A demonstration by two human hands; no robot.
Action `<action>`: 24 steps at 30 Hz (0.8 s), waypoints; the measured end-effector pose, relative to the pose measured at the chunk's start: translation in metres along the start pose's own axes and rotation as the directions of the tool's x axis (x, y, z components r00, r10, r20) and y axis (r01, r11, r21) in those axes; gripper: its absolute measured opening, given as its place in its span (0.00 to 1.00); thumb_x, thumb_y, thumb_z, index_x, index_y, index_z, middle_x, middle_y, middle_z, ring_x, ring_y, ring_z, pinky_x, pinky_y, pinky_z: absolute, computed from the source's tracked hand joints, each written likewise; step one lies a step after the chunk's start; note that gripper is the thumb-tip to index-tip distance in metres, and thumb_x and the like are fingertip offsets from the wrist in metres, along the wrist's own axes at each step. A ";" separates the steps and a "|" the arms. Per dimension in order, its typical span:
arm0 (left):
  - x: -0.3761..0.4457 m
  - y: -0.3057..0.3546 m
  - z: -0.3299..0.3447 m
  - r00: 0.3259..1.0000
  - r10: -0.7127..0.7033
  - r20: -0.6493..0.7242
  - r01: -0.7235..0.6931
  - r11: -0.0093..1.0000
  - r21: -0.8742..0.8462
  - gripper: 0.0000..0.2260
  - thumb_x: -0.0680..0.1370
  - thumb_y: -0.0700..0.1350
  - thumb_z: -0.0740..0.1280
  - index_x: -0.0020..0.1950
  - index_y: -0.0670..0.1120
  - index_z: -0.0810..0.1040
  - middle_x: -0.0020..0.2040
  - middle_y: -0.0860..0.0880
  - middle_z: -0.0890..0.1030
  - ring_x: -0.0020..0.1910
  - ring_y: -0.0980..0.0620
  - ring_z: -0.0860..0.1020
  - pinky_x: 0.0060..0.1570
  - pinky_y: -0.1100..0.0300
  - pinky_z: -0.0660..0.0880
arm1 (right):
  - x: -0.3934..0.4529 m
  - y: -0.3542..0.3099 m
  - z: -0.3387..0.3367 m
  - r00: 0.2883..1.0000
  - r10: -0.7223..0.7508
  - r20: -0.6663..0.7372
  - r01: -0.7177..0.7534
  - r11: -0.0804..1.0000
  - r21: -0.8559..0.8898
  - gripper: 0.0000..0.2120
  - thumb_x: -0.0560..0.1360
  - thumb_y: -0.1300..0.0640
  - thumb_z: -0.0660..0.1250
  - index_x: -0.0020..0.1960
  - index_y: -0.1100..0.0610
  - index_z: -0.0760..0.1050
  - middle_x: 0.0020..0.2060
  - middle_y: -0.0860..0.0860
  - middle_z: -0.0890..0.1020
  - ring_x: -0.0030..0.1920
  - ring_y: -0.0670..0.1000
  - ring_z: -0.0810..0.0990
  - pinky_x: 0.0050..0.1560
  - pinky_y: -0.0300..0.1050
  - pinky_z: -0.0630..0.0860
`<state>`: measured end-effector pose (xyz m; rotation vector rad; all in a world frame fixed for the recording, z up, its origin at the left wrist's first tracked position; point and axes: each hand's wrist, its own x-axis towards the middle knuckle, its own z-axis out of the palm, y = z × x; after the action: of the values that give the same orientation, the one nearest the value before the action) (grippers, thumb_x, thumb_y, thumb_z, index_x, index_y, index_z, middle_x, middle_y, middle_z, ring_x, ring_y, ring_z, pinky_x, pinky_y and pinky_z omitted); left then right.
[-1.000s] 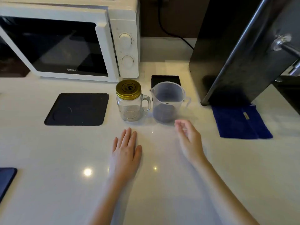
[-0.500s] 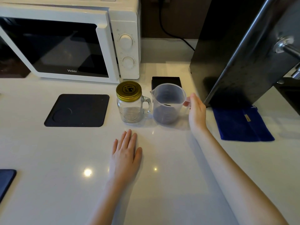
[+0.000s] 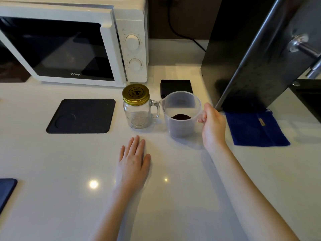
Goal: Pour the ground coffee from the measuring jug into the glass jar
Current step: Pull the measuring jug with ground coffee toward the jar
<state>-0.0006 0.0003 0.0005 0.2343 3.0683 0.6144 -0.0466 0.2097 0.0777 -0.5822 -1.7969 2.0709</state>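
Observation:
A clear plastic measuring jug [image 3: 180,115] holds dark ground coffee [image 3: 181,117] in its bottom. My right hand [image 3: 212,126] is closed around the jug's handle on its right side, and the jug looks slightly raised and nearer to me. To the jug's left stands a glass jar [image 3: 139,113] with a side handle, and a gold screw lid [image 3: 135,93] sits on top of it. My left hand [image 3: 132,162] lies flat on the white counter in front of the jar, fingers apart, holding nothing.
A white microwave [image 3: 73,42] stands at the back left. A black mat [image 3: 80,116] lies left of the jar, a small black scale [image 3: 176,85] behind the jug. A dark appliance [image 3: 251,54] leans at the right, with a blue cloth [image 3: 255,129] below it.
My right hand reached from the counter to the jug's handle and closed on it; the jug has shifted a little toward me. The left hand stayed flat.

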 end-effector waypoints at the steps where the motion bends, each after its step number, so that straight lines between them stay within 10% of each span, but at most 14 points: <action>1: 0.000 0.000 0.000 1.000 0.004 -0.002 -0.004 1.000 -0.003 0.33 0.72 0.60 0.38 0.75 0.49 0.55 0.77 0.50 0.53 0.76 0.53 0.47 0.70 0.57 0.40 | -0.007 -0.001 -0.003 1.000 0.000 0.013 0.000 1.000 0.017 0.22 0.78 0.61 0.59 0.26 0.54 0.61 0.24 0.49 0.64 0.29 0.46 0.64 0.40 0.42 0.66; 24: -0.002 -0.001 0.001 1.000 0.015 0.001 -0.015 0.999 -0.042 0.23 0.80 0.51 0.51 0.75 0.46 0.56 0.77 0.48 0.54 0.76 0.51 0.48 0.72 0.53 0.43 | -0.091 0.026 -0.056 0.995 0.103 -0.001 -0.102 0.985 0.135 0.26 0.75 0.66 0.59 0.22 0.52 0.58 0.22 0.45 0.61 0.31 0.49 0.58 0.45 0.50 0.57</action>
<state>0.0008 -0.0004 -0.0007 0.2575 3.0511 0.6780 0.0600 0.2075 0.0534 -0.6570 -1.6376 2.2341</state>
